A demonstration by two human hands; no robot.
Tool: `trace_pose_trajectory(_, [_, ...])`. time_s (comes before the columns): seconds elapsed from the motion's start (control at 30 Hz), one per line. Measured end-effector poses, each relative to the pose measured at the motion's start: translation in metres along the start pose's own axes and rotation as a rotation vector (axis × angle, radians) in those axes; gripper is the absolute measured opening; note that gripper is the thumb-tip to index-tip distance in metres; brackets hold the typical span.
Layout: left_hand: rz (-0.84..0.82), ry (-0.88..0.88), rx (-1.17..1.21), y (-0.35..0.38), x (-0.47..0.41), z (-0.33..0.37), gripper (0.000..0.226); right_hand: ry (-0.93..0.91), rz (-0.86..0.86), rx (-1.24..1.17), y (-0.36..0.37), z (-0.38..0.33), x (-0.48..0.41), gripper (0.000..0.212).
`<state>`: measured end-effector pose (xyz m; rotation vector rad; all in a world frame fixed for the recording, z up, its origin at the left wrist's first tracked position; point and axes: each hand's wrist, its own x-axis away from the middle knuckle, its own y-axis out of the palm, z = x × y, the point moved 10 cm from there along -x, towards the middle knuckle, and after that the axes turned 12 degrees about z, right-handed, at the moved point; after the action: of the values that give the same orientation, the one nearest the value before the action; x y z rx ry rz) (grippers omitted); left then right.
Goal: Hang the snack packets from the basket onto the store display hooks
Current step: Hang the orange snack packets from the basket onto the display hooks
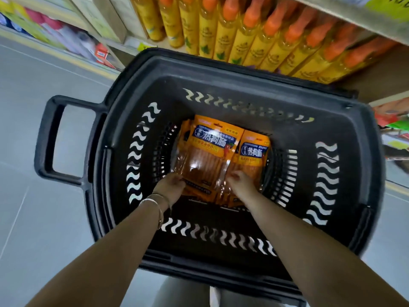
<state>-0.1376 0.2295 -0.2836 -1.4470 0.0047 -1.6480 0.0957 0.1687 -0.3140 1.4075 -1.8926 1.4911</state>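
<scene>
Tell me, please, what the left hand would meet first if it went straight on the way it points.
The orange snack packets: the left hand sits at their near edge, seemingly touching, though depth is unclear.

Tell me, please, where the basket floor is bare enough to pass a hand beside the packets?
Bare floor shows between the snack packets and the near wall of the basket, around both wrists, and in a dark strip before the far wall. The middle is crowded: packets overlap, and the left hand and right hand grip their near edges.
</scene>
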Motion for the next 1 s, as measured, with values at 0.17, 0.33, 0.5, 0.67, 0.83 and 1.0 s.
trace_pose_trajectory(0.17, [0.063,-0.038,0.068,-0.004,-0.015,-0.009,0.03,0.234,0.086,-0.293,0.026,0.012,-0.02,0.028])
trace_pose_trajectory(0.33, [0.052,-0.044,0.145,0.001,-0.019,-0.003,0.028,0.137,0.185,-0.318,0.022,-0.004,-0.014,0.009])
trace_pose_trajectory(0.5, [0.03,-0.085,0.177,0.0,-0.013,-0.004,0.03,0.179,0.259,-0.675,-0.006,-0.008,0.008,0.013])
trace_pose_trajectory(0.67, [0.04,-0.095,0.227,-0.002,-0.006,0.0,0.039,0.163,0.034,-0.729,-0.016,-0.026,0.031,0.021])
trace_pose_trajectory(0.83, [-0.032,-0.069,0.404,-0.003,0.002,0.013,0.051,0.179,-0.311,-0.824,-0.004,-0.05,0.057,0.024])
trace_pose_trajectory(1.0, [-0.009,-0.077,0.459,-0.01,-0.004,0.012,0.026,0.192,-0.173,-0.742,-0.008,-0.039,0.032,0.024])
